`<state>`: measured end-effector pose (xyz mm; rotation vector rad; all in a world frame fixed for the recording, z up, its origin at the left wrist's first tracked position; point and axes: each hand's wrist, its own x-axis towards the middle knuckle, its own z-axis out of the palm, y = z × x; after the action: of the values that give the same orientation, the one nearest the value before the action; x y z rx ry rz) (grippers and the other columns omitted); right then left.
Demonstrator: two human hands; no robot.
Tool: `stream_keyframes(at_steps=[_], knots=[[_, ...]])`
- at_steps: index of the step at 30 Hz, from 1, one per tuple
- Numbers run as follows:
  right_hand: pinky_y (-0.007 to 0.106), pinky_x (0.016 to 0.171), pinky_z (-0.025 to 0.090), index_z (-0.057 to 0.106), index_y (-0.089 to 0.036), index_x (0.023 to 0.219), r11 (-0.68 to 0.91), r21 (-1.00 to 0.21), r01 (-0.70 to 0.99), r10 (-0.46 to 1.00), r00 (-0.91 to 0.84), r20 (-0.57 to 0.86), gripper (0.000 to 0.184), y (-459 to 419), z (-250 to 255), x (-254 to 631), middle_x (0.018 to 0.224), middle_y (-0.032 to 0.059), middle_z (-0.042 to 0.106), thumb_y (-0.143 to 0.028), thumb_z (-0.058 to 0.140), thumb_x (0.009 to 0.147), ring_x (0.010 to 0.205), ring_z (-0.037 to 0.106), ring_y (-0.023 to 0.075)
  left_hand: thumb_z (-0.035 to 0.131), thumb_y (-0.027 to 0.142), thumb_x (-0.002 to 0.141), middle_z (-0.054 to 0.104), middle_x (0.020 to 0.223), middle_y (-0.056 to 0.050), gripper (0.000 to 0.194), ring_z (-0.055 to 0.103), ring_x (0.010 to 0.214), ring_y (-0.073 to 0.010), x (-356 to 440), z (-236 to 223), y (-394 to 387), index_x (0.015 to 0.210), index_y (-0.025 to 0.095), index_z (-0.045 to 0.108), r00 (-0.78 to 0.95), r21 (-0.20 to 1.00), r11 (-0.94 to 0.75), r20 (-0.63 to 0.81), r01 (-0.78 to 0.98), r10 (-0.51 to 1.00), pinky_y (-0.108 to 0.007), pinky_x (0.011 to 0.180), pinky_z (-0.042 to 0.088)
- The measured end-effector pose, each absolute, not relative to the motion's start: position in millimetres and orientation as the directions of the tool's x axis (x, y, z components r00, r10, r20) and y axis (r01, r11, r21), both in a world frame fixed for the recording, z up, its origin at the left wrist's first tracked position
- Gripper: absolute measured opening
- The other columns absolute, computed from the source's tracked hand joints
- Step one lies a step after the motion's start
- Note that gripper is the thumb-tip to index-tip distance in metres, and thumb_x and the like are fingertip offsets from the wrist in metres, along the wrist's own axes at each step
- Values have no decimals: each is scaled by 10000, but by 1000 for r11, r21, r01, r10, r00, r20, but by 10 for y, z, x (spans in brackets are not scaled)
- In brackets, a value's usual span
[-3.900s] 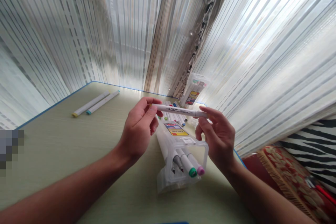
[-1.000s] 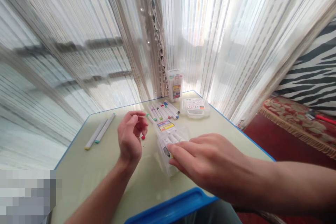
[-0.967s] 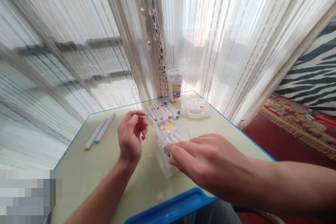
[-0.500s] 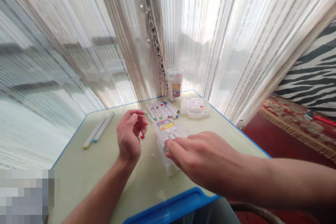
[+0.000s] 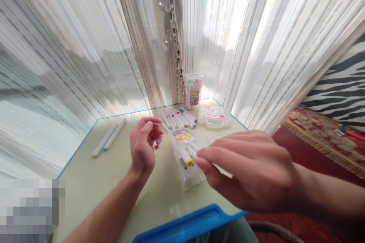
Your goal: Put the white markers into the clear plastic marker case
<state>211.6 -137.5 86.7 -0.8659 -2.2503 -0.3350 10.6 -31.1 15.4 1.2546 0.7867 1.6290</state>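
Note:
My right hand pinches the near end of a white marker at the mouth of a clear plastic case. Beside it in the case lie a yellow-ended marker and a grey-ended one. The case's lid carries a yellow and blue label. Left of the case hovers my left hand, its fingers loosely curled and apart, with nothing visible in them. Close to its fingertips are a green-ended marker and a small red piece, partly hidden by the hand.
Several white markers lie in a row at the back. Behind them stands a filled clear marker case, with another clear case lying to its right. Two markers lie at left. A blue tray edge is in front.
My right hand has drawn back to the right and toward me, uncovering the yellow-ended and grey-ended markers in the case. My left hand has barely moved. The view has shifted slightly.

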Motion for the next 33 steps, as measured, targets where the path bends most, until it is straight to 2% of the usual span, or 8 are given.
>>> stream_keyframes(at_steps=[3,6,11,14,20,26,29,33], knots=[[272,524,388,637,-224,616,661,-132,739,480,-281,831,357,-1201,928,2193,514,-4,558,-308,588,960,491,512,112,558,319,863,583,613,-9,197,473,480,-96,106,142,-299,830,156,664,-70,880,-387,383,-276,921,-205,426,345],[268,489,340,588,-215,550,617,-343,708,500,-16,866,441,-799,877,2247,479,-4,513,-342,561,972,465,470,104,562,310,858,583,609,-10,191,481,491,-98,103,143,-290,826,152,665,-78,879,-385,379,-281,922,-206,429,335],[248,438,301,552,-196,540,620,-727,293,724,143,675,457,-140,576,2293,426,-39,447,-388,560,955,396,391,79,581,296,837,571,599,0,170,464,480,-90,91,154,-274,795,149,655,-100,894,-381,368,-236,924,-208,430,328],[241,449,330,638,-164,663,492,-850,190,858,60,510,348,-15,385,2325,548,-1,582,-398,606,919,465,514,99,598,288,818,563,594,12,149,431,456,-81,93,129,-255,777,151,642,-60,931,-340,335,-135,940,-210,416,305],[283,591,462,726,-146,871,475,-873,112,877,23,480,326,-22,93,2419,813,72,708,-423,564,926,724,651,172,554,291,845,652,673,-5,192,499,517,-105,35,106,-180,783,163,683,-23,894,-336,358,298,933,-229,490,377],[314,630,467,738,-169,899,529,-841,113,847,-6,532,359,21,-59,2450,833,68,712,-447,519,960,739,637,182,557,307,855,713,884,-37,165,625,744,-176,-199,139,-19,874,201,682,-43,609,-214,378,764,925,-296,675,435],[317,608,464,735,-175,884,520,-846,115,853,-22,521,384,31,-80,2445,837,69,709,-482,518,962,720,633,183,578,424,858,704,1014,-91,265,654,902,-235,-270,71,43,986,202,643,-55,469,-80,267,880,962,-322,727,452],[313,583,466,732,-174,875,502,-856,124,864,-25,503,412,32,-75,2440,858,78,711,-522,525,953,722,635,186,561,538,850,707,1047,-136,407,672,952,-280,-258,-7,35,1060,192,594,-21,313,-9,93,950,995,-350,764,481]])
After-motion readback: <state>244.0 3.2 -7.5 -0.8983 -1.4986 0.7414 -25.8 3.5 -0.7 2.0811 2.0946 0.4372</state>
